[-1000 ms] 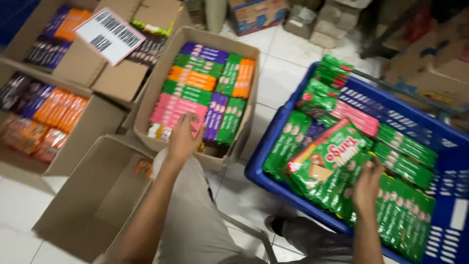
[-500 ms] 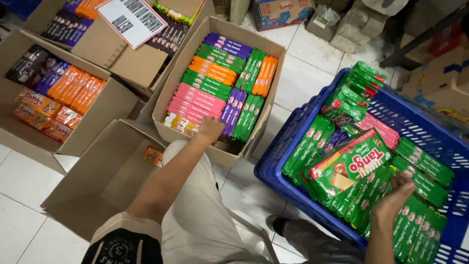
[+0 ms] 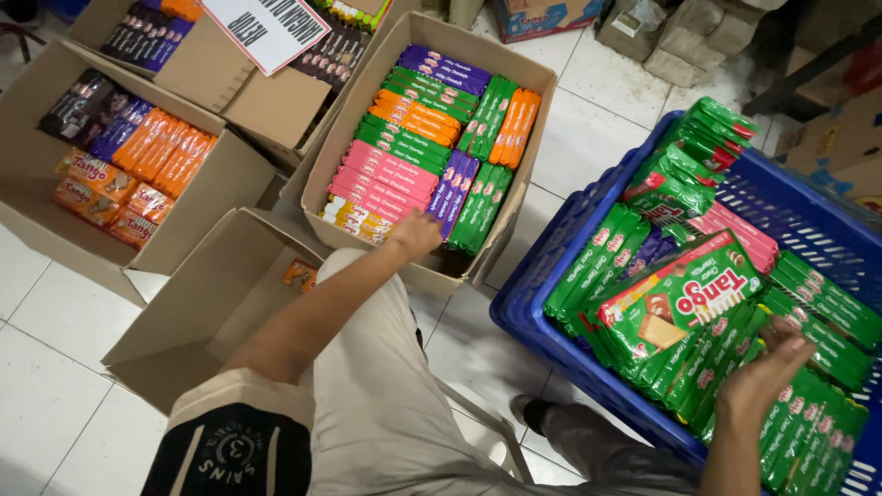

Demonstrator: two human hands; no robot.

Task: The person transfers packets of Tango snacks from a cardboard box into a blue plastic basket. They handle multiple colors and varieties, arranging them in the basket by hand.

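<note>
Left hand, fingers curled, grip indeterminate, rests at near edge of cardboard box. Right hand, open, presses green wafer packs inside blue crate; bare floor tile between.

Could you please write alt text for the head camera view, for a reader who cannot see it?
A person's left hand reaches into a cardboard box of colourful wafer packs, while the right hand rests on green wafer packs in a blue plastic crate.

left hand extended, right hand seemingly spread
</note>
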